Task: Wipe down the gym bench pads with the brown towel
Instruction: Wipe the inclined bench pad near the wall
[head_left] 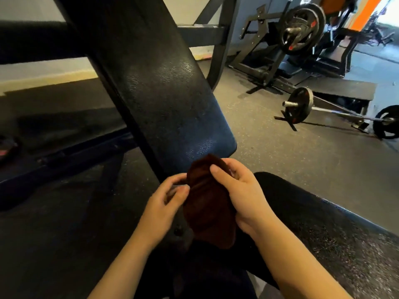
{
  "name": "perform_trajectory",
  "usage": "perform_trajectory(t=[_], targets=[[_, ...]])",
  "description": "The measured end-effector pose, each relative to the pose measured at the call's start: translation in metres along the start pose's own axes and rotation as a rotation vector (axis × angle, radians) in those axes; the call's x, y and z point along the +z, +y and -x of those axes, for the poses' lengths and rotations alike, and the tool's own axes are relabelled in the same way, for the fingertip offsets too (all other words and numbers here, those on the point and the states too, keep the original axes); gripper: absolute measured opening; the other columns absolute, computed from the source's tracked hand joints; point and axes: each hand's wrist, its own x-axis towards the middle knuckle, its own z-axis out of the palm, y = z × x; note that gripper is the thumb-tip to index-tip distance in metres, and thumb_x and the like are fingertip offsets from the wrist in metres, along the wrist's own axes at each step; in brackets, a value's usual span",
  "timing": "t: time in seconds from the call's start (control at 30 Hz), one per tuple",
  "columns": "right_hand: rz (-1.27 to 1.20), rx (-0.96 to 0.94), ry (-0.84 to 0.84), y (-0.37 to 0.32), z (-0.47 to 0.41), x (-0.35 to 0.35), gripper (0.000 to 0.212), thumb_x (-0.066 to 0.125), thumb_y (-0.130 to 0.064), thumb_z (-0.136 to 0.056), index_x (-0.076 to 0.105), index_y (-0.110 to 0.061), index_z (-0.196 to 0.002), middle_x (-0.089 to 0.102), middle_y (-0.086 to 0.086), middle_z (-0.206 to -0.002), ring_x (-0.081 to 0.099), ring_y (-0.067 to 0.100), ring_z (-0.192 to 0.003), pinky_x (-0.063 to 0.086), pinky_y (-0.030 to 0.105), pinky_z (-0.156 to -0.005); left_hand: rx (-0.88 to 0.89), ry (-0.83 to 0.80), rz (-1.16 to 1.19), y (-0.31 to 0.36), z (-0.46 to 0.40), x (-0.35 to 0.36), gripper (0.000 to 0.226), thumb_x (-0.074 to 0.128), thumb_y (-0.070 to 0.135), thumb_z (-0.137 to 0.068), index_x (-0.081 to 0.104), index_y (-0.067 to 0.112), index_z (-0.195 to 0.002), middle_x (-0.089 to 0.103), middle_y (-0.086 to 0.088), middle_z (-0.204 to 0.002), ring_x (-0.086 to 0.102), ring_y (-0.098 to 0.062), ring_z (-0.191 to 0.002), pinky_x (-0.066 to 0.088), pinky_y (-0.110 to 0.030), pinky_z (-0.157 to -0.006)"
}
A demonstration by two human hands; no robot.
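While the brown towel (pixel 207 201) is hanging bunched between our two hands, we are readying it rather than wiping with it. Our right hand (pixel 239 190) is curling round the towel's upper part, thumb lying across the front of the cloth and fingers wrapping behind it. Our left hand (pixel 166 201) is pinching the towel's left edge between thumb and fingertips, as if gathering or refolding the cloth. The towel is held in the air just below the near end of the long back pad (pixel 164 87), and it is not touching that pad; its lower end is dangling down toward our lap.

The back pad is sloping up and away from us, dark and textured, with a bluish sheen at its rounded near end. A second pad, the seat pad (pixel 323 229), is lying to the right of our forearms, also dark and speckled. Neither pad is showing a clear sign of wiping that we can read from here.

We are judging the step in hand to be folding the towel into a wad that fits the palm. The next move is calling for one hand to take the wad flat against the near end of the back pad and press it along the slope, while the other hand lets go. Beyond the bench, a barbell (pixel 336 113) is resting on the floor (pixel 269 147), well apart from our hands.
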Motion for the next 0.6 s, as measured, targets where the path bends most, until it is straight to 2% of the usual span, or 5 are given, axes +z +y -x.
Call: perform_trajectory(t=[0.1, 0.23, 0.43, 0.53, 0.6], targets=[[-0.005, -0.038, -0.036, -0.001, -0.007, 0.018, 0.009, 0.062, -0.014, -0.094, 0.070, -0.017, -0.098, 0.073, 0.005, -0.096, 0.069, 0.019, -0.093, 0.055, 0.033, -0.083, -0.064, 0.097, 0.074, 0.012, 0.005, -0.016, 0.030, 0.065, 0.029, -0.071, 0.068, 0.023, -0.100, 0.069, 0.003, -0.087, 0.065, 0.002, -0.081, 0.052, -0.013, -0.074], [-0.063, -0.024, -0.012, 0.003, -0.017, 0.033, 0.009, 0.059, -0.013, -0.096, 0.068, -0.014, -0.095, 0.072, 0.004, -0.088, 0.068, 0.018, -0.088, 0.056, 0.034, -0.081, -0.050, 0.050, -0.069, 0.019, 0.016, -0.045, 0.032, 0.072, 0.032, -0.066, 0.073, 0.026, -0.097, 0.065, 0.003, -0.084, 0.063, -0.002, -0.081, 0.051, -0.016, -0.075], [-0.042, -0.039, -0.033, 0.014, -0.025, 0.050, 0.014, 0.057, -0.003, -0.096, 0.063, -0.014, -0.103, 0.069, 0.009, -0.093, 0.066, 0.018, -0.086, 0.057, 0.030, -0.078, 0.067, 0.199, -0.398, 0.020, 0.021, -0.071, 0.014, 0.065, 0.024, -0.092, 0.069, 0.038, -0.092, 0.069, 0.018, -0.094, 0.063, 0.000, -0.093, 0.047, -0.018, -0.079], [0.164, -0.125, -0.178, 0.020, -0.027, 0.049, 0.029, 0.054, 0.001, -0.097, 0.063, -0.024, -0.107, 0.068, 0.015, -0.103, 0.067, 0.024, -0.094, 0.056, 0.040, -0.086, 0.140, 0.231, -0.644, 0.019, 0.025, -0.079, 0.017, 0.058, 0.023, -0.097, 0.066, 0.038, -0.097, 0.065, 0.016, -0.095, 0.058, 0.003, -0.097, 0.042, -0.010, -0.078], [0.402, -0.287, -0.317, 0.017, -0.030, 0.047, 0.036, 0.051, 0.006, -0.096, 0.067, -0.026, -0.103, 0.070, -0.001, -0.104, 0.064, 0.011, -0.103, 0.050, 0.027, -0.094, 0.139, 0.220, -0.673, 0.021, 0.028, -0.087, 0.014, 0.063, 0.027, -0.094, 0.065, 0.040, -0.098, 0.064, 0.016, -0.097, 0.057, 0.004, -0.099, 0.040, -0.008, -0.080]])
